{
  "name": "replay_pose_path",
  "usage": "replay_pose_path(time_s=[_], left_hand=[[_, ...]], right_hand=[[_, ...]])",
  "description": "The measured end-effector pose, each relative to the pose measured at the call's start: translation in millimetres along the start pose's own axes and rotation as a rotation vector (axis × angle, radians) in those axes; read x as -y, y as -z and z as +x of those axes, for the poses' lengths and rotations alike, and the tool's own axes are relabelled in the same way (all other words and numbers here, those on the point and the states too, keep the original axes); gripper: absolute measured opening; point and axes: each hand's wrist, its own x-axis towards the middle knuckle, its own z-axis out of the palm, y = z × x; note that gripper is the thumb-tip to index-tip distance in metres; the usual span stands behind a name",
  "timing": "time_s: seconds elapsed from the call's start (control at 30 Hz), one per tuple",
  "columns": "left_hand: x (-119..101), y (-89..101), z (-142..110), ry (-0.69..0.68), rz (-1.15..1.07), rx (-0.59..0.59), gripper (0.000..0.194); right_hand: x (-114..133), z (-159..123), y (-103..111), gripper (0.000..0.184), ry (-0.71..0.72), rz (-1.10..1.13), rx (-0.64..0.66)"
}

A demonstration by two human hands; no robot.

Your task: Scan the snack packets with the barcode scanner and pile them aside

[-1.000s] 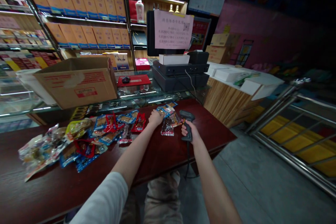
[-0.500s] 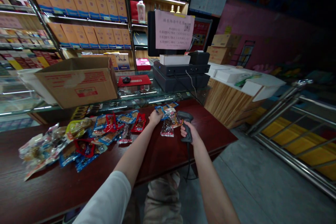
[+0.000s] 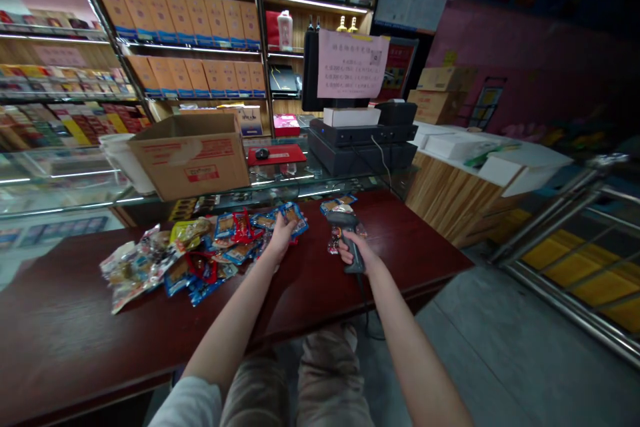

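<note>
My left hand is closed on a blue snack packet at the right end of a big heap of packets. The heap mixes blue, red, yellow and clear wrappers. My right hand is wrapped around the grip of a dark barcode scanner, its cable hanging over the table's front edge. Behind and below the scanner head lies a smaller group of packets, partly hidden by the scanner.
On the dark red table the packets lie loose. Behind it, a glass counter carries an open cardboard box, a mouse and a cash register unit with a monitor. A metal railing stands at right.
My left hand has moved left from the smaller group to the edge of the big heap, holding a blue packet. The scanner stays in my right hand; the view has shifted.
</note>
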Motion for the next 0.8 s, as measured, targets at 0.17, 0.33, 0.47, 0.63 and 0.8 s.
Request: replay_pose_path(time_s=[0.17, 0.33, 0.47, 0.63, 0.8], left_hand=[[-0.4, 26.6, -5.4, -0.117, 0.050, -0.105, 0.037], [5.5, 41.2, -6.4, -0.145, 0.212, -0.182, 0.041], [5.2, 41.2, -6.8, -0.163, 0.342, -0.197, 0.040], [-11.0, 42.2, -13.5, -0.213, 0.556, -0.248, 0.033], [-44.6, 44.5, -30.5, -0.203, 1.090, -0.478, 0.060]], right_hand=[[-15.5, 23.4, -42.2, 0.030, -0.120, -0.050, 0.090], [-27.8, 35.0, -55.0, 0.032, -0.172, -0.070, 0.139], [-32.1, 34.9, -55.8, 0.029, -0.176, -0.062, 0.146], [-26.9, 30.5, -51.1, 0.028, -0.148, -0.036, 0.146], [-7.0, 21.8, -25.7, 0.032, -0.043, -0.023, 0.123]])
